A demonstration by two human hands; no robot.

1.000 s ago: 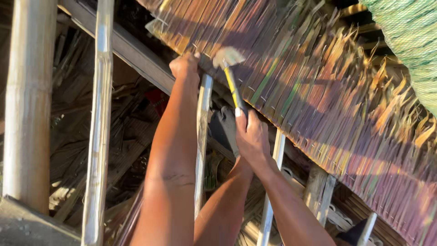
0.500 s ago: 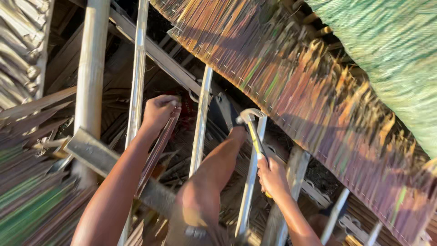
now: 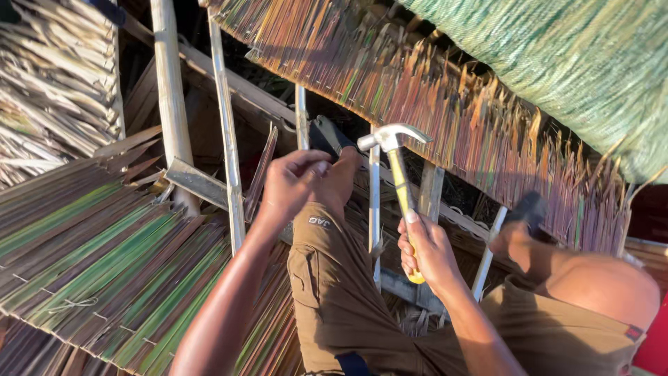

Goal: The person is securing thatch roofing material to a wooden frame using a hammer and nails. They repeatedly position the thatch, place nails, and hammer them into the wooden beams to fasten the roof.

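Right hand (image 3: 428, 251) is wrapped tight round the yellow-handled hammer (image 3: 398, 177), head up by the thatch panel (image 3: 417, 97), left hand (image 3: 296, 182) pinched near the knee, so a sloppy swing could smash those fingers.

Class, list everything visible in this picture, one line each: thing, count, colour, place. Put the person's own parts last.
hammer: one, steel head, yellow handle, centre, upright
thatch panel: one, reddish-green dried leaves, upper centre
thatch panels: several, green-brown, lower left
bamboo pole: one, tan, upper left
slats: several, pale, crossing the middle
green mesh: one, top right
shorts: one pair, brown, lower centre
left hand: closed by the knee; contents hidden
right hand: grips the hammer handle
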